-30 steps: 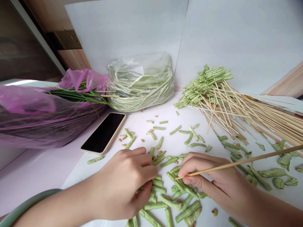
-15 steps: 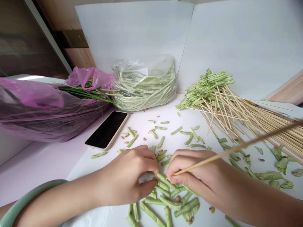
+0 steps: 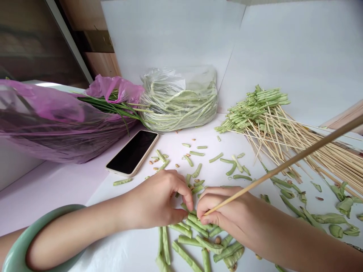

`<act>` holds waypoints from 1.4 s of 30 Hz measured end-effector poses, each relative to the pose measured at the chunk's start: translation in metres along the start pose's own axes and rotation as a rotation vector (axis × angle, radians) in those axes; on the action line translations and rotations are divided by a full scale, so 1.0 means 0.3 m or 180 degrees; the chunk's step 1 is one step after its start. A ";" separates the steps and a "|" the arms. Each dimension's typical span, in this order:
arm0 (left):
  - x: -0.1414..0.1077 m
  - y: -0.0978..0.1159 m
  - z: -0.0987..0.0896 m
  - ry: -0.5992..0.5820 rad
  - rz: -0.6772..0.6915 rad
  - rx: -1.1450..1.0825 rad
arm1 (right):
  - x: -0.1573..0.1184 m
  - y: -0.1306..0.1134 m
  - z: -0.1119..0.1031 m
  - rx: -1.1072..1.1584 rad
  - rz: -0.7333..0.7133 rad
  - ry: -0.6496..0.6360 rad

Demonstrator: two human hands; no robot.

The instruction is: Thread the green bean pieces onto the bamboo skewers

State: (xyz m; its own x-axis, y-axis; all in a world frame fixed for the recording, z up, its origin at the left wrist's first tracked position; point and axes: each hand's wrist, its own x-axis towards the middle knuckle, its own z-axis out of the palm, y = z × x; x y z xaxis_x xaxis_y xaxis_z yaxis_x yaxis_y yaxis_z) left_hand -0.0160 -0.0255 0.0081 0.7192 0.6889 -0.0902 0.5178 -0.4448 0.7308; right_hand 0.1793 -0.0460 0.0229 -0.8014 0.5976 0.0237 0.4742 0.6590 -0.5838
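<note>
A long bamboo skewer (image 3: pixel 272 172) is pinched between the thumb and fingers of my right hand (image 3: pixel 227 211). Its tip end is low among cut green bean pieces (image 3: pixel 195 226), and its shaft slants up past the right edge. My left hand (image 3: pixel 159 200) hovers over the same pile, thumb and forefinger bent and apart, with no bean piece visibly gripped between them. Whatever the other left fingers touch is hidden. A green bangle (image 3: pixel 42 241) circles my left forearm.
Behind stand a clear bag of long beans (image 3: pixel 178 102) and a purple bag (image 3: pixel 68 117) with green stalks. A phone (image 3: pixel 133 153) lies at left. Skewers loaded with bean pieces (image 3: pixel 255 105) are heaped at right, near bean scraps (image 3: pixel 326 218).
The view has shifted a little, so things sit slightly further right. My left hand has risen slightly off the pile, its thumb and forefinger nearer the skewer tip. The right hand keeps its grip.
</note>
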 end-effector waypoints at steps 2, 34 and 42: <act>-0.001 -0.001 -0.001 -0.0033 0.0012 0.0049 | 0.003 0.009 0.006 -0.0007 -0.0229 0.0093; -0.005 -0.003 -0.012 -0.0227 0.0254 0.0102 | -0.006 -0.001 0.000 -0.0048 0.0061 0.0104; -0.006 0.001 -0.013 -0.0176 0.0276 0.0191 | -0.007 -0.008 -0.013 -0.0207 0.0008 -0.0080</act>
State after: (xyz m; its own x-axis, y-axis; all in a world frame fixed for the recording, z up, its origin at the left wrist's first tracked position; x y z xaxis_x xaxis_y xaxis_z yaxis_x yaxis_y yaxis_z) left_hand -0.0190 -0.0246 0.0110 0.7861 0.6145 -0.0668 0.4781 -0.5361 0.6957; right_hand 0.1812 -0.0470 0.0274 -0.8087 0.5882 0.0014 0.4982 0.6863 -0.5299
